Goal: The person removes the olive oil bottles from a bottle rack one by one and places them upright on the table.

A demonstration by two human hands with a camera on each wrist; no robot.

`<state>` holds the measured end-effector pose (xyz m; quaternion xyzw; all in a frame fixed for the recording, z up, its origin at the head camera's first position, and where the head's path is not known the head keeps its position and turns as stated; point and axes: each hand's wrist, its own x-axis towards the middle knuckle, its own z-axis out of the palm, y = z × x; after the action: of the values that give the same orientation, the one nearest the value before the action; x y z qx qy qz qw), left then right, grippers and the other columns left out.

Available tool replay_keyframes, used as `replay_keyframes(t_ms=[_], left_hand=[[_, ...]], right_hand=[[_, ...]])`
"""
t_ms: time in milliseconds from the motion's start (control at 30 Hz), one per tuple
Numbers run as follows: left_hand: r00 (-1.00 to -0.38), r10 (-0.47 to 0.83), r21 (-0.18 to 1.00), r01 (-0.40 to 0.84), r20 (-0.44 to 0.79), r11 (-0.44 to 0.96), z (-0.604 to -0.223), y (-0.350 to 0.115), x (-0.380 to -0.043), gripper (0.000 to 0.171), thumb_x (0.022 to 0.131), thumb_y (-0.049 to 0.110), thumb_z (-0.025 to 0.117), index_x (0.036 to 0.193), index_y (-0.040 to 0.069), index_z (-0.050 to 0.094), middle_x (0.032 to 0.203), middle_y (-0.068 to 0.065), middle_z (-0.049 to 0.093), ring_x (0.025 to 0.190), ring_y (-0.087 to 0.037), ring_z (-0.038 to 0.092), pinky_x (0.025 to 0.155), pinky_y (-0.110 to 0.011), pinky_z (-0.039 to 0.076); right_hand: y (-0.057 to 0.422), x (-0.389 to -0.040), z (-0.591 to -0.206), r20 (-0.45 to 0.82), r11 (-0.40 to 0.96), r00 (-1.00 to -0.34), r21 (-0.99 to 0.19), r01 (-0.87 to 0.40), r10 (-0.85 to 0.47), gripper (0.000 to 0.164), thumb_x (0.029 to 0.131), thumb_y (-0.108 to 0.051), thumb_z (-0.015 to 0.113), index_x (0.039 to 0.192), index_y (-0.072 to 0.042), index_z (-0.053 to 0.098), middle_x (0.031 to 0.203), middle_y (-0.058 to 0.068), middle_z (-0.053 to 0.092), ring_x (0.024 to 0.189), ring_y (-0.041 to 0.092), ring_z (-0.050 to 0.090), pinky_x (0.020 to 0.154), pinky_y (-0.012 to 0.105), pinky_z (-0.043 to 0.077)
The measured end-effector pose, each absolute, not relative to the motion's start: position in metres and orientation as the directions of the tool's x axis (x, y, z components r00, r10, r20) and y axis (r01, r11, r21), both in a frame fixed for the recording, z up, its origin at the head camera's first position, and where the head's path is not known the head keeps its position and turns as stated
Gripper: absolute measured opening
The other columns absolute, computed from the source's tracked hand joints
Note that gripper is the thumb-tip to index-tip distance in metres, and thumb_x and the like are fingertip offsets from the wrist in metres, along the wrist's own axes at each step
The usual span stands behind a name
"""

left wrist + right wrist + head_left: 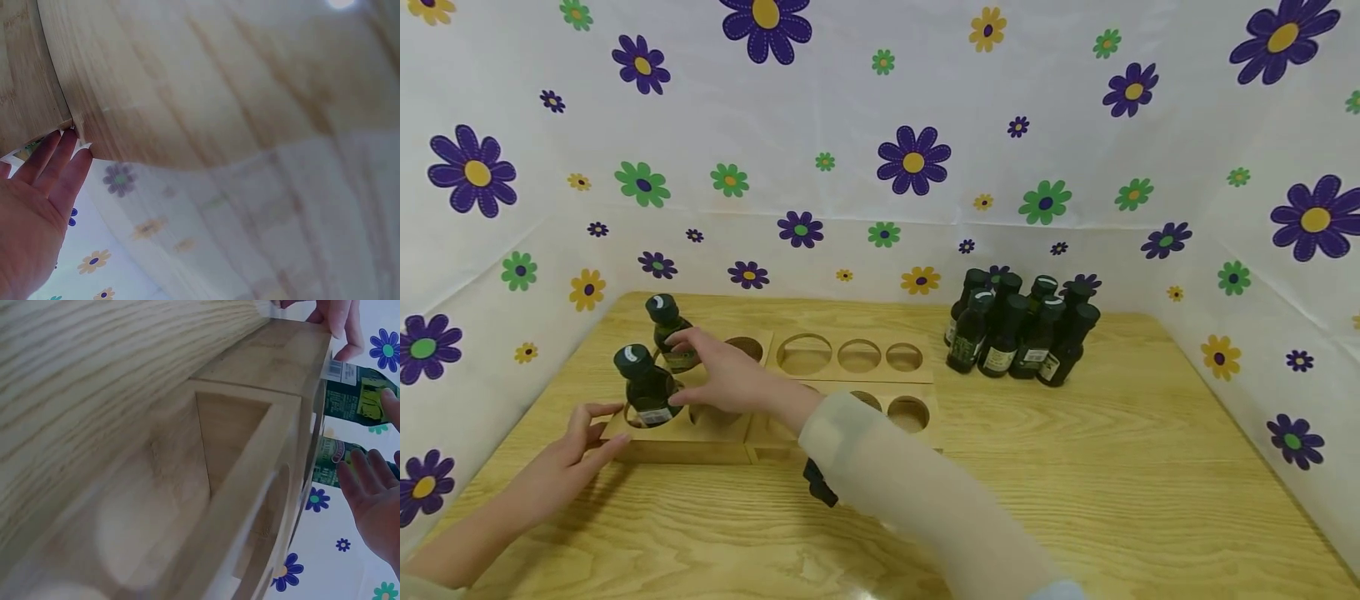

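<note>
Two dark green bottles stand in holes at the left end of a wooden rack point(685, 452). The front bottle point(647, 385) has a dark cap and a white label low down; behind it is the back bottle point(664, 321). Between and beside them is my right hand point(730, 375), thumb at the front bottle and extended fingers against the back bottle point(328, 464). My left hand point(561, 467) touches the rack's front left corner, thumb at the front and fairly straight fingers along the side. In the left wrist view, those fingers point(53, 169) meet the rack's edge.
A second wooden rack section point(842, 387) with several round holes adjoins on the right. A group of dark bottles point(1000, 358) stands at the back right of the table point(1112, 467). A flowered white cloth point(850, 108) hangs behind. A small black device point(820, 483) shows under my right wrist.
</note>
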<state>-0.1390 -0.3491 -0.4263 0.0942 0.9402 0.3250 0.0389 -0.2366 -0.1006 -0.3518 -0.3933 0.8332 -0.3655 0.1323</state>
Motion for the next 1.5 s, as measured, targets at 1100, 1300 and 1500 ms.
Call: replay_keyframes(t_ms=[1100, 1300, 1500], left_hand=[[-0.980, 0.196, 0.612, 0.131, -0.039, 0.780, -0.430, -0.347, -0.137, 0.046, 0.106, 0.030, 0.042, 0.133, 0.000, 0.020, 0.142, -0.030, 0.034, 0.119, -0.049, 0.048, 0.079, -0.052, 0.046], [-0.979, 0.198, 0.623, 0.123, -0.052, 0.772, -0.429, -0.347, -0.138, 0.048, 0.106, 0.032, 0.041, 0.133, 0.000, 0.019, 0.142, -0.032, 0.033, 0.119, -0.052, 0.047, 0.080, -0.056, 0.045], [-0.980, 0.194, 0.619, 0.124, -0.047, 0.775, -0.427, -0.347, -0.139, 0.048, 0.106, 0.034, 0.041, 0.133, 0.001, 0.019, 0.142, -0.032, 0.034, 0.120, -0.053, 0.045, 0.082, -0.060, 0.043]], right_hand=[[-0.120, -0.225, -0.376, 0.060, 0.459, -0.692, -0.707, -0.539, -0.719, 0.055, 0.097, -0.027, 0.061, 0.145, -0.016, 0.036, 0.139, -0.003, 0.051, 0.122, 0.003, 0.049, 0.093, 0.014, 0.037], [-0.117, -0.225, -0.373, 0.073, 0.447, -0.719, -0.738, -0.505, -0.692, 0.055, 0.097, -0.026, 0.061, 0.144, -0.016, 0.035, 0.139, -0.003, 0.051, 0.120, 0.005, 0.051, 0.092, 0.016, 0.040], [-0.115, -0.225, -0.361, 0.114, 0.421, -0.709, -0.734, -0.533, -0.696, 0.056, 0.097, -0.026, 0.061, 0.145, -0.014, 0.035, 0.138, -0.003, 0.051, 0.121, 0.003, 0.050, 0.090, 0.014, 0.039]])
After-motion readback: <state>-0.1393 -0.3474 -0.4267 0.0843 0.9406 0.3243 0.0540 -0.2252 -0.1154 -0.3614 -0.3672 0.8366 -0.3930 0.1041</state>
